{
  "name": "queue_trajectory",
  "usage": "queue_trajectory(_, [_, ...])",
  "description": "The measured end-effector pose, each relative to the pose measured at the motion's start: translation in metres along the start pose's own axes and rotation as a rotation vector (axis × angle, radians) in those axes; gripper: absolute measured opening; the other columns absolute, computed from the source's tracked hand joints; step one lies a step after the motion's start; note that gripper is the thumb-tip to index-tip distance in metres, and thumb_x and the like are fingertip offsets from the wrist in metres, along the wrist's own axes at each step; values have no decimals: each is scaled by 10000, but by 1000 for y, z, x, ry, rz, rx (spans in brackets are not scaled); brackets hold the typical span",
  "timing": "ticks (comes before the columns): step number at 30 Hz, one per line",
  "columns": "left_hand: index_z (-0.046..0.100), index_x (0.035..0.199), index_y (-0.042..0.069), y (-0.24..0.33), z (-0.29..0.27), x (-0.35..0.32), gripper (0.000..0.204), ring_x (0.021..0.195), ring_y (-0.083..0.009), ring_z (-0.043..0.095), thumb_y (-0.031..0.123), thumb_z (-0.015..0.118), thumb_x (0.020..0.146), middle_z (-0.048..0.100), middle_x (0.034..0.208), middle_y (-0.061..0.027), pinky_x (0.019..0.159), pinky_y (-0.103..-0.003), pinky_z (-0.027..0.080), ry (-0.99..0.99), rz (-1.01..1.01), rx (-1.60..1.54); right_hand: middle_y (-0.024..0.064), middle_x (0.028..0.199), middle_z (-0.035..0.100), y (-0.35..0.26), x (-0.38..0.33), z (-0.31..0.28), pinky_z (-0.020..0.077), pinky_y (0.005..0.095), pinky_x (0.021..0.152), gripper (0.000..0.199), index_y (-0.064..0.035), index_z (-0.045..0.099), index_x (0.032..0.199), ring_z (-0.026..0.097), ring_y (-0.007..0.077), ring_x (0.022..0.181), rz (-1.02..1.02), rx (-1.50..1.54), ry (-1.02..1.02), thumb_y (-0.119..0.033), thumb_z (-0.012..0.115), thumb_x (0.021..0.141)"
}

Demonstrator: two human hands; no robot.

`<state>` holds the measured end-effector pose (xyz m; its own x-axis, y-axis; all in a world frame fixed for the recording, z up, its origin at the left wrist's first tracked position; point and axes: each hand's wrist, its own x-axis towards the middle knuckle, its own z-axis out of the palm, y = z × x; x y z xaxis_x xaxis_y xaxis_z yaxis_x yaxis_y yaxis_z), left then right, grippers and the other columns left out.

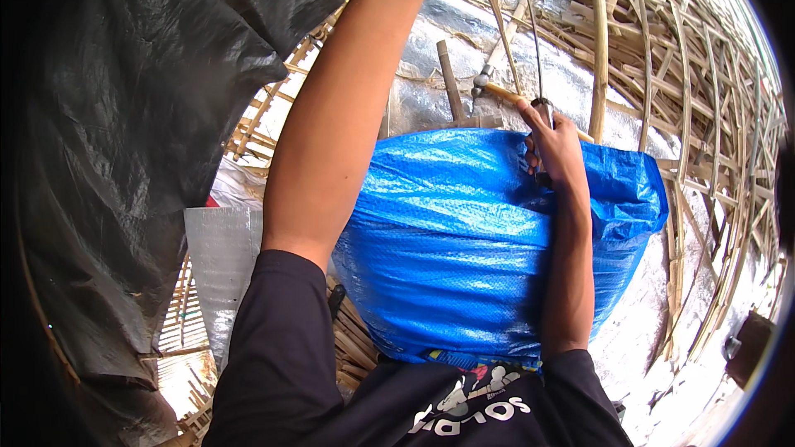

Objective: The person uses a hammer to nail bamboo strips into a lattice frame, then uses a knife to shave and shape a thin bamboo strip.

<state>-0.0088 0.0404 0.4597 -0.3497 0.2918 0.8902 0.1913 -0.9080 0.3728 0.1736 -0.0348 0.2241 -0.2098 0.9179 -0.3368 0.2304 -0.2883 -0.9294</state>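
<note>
From my end, I judge the hammer [502, 93] to be head-heavy: its metal end should carry most of the weight, with the wooden handle stiff and fairly light behind it. I would take hold well back on the wood, wrapping it firmly, since a smooth handle could turn in a sweaty palm. The dark-handled tool [542, 108] should be the lighter of the two; its long, thin shaft may flex sideways, so I would hold it only by the dark part (blade or rod, I cannot tell from this angle).

My right grip [556, 145] is closed around both handles, which cross in it, and that makes slipping between them the likelier trouble; neither looks fragile. My left grip is beyond the top edge, so I cannot tell what it is doing.

The hammer is above the upper edge of a blue woven sheet [447, 215], right of centre, its head pointing left toward a short upright stake [450, 81]. The head is rounded and silvery grey, the handle a pale yellowish brown. The other tool's shaft is a narrow dark line rising toward the top of the view, with bamboo strips [702, 74] off to the right.
</note>
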Motion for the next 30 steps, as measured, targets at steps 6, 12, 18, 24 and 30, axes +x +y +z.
queue_trajectory(6, [320,713,172,15,-11,12,502,449,-80,269,537,420,1044,273,574,52,421,-257,233,36,-127,-319,22,480,473,-11,-20,-2,362,280,337,485,-82,525,750,464,109,357,-163,220,27,-497,579,994])
queue_trajectory(12, [294,673,196,-2,-76,35,493,440,-67,241,489,445,1040,235,556,59,419,-252,174,-90,-407,-795,41,533,562,-14,16,-39,411,301,421,478,-5,638,850,526,116,427,-235,-72,263,-471,737,890])
queue_trajectory(18, [317,693,186,-2,19,7,473,444,-70,256,476,440,1046,256,561,55,423,-246,191,-33,-63,-127,241,753,699,53,60,-72,552,450,709,404,58,694,890,702,354,690,-184,-438,477,-308,809,763])
queue_trajectory(24, [386,632,65,-19,34,-8,345,518,-115,327,215,464,934,340,584,-15,458,-257,254,-41,111,301,201,896,731,51,127,-63,523,546,849,202,-29,754,899,716,355,899,-195,-899,412,-150,649,776])
queue_trajectory(30, [319,617,94,-30,48,-10,433,472,-102,320,242,451,1002,364,553,-17,436,-252,220,-179,46,301,200,919,730,71,113,-78,456,540,932,218,-22,743,912,712,363,926,-237,-706,278,-136,572,837])
